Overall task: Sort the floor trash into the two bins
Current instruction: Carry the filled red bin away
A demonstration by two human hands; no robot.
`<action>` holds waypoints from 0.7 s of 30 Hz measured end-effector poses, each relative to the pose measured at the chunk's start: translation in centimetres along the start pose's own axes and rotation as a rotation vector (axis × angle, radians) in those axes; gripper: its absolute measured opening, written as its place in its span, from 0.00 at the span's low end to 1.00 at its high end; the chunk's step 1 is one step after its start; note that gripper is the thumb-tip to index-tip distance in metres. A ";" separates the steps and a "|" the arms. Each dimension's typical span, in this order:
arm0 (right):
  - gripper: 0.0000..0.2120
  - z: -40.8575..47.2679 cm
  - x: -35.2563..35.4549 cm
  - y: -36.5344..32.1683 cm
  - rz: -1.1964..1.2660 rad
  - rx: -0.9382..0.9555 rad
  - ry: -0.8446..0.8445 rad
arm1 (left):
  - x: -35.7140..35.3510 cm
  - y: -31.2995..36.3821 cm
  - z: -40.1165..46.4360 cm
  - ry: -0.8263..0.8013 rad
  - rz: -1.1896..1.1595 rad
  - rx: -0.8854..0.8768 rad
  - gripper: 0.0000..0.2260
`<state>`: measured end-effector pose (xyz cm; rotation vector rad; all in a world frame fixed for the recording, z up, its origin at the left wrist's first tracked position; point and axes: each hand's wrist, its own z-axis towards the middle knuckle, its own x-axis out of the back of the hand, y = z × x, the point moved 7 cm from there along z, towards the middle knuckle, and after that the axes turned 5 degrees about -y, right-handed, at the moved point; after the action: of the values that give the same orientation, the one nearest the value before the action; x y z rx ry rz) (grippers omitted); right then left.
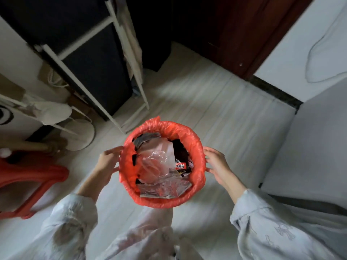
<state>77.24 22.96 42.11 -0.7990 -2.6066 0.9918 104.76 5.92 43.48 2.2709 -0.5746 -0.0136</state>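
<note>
A round bin lined with a red plastic bag (195, 145) is in the middle of the head view, above a pale floor. Inside lie clear plastic film (159, 160), a silvery wrapper (165, 186) and a dark snack packet with red print (181, 164). My left hand (108, 162) touches the bin's left side with fingers spread along the rim. My right hand (217, 164) is at the bin's right side, fingers reaching toward the rim. Both hands flank the bin; whether they lift it I cannot tell. The second bin is not visible.
A white metal rack (120, 76) with dark panels stands at the back left. A red plastic stool (32, 182) is at the left edge. A grey-covered bed or cabinet (309, 147) fills the right. A dark wooden door (244, 34) is behind.
</note>
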 end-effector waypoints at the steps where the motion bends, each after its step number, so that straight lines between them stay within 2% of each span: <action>1: 0.08 0.9 1.5 -0.8 0.015 -0.005 0.021 | -1.7 1.3 1.1 -0.015 0.023 -0.006 0.17; 6: 0.01 5.0 9.8 -5.4 0.098 -0.006 0.142 | -12.6 8.4 7.3 -0.078 0.078 -0.014 0.16; 9: 0.07 6.2 15.2 -8.0 0.159 -0.012 0.262 | -19.1 12.2 9.5 -0.138 0.104 -0.002 0.12; 14: 0.05 9.2 24.0 -12.5 0.229 0.023 0.358 | -29.7 18.6 13.5 -0.232 0.200 -0.043 0.13; 19: 0.07 13.7 31.7 -15.0 0.253 -0.019 0.378 | -39.3 22.7 15.6 -0.234 0.226 -0.065 0.11; 21: 0.12 15.7 34.7 -16.1 0.265 -0.003 0.372 | -43.1 24.0 16.6 -0.248 0.245 -0.051 0.09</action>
<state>35.89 24.29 42.23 -1.2241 -2.2246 0.8072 53.43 -2.30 41.52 2.1494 -0.9686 -0.1882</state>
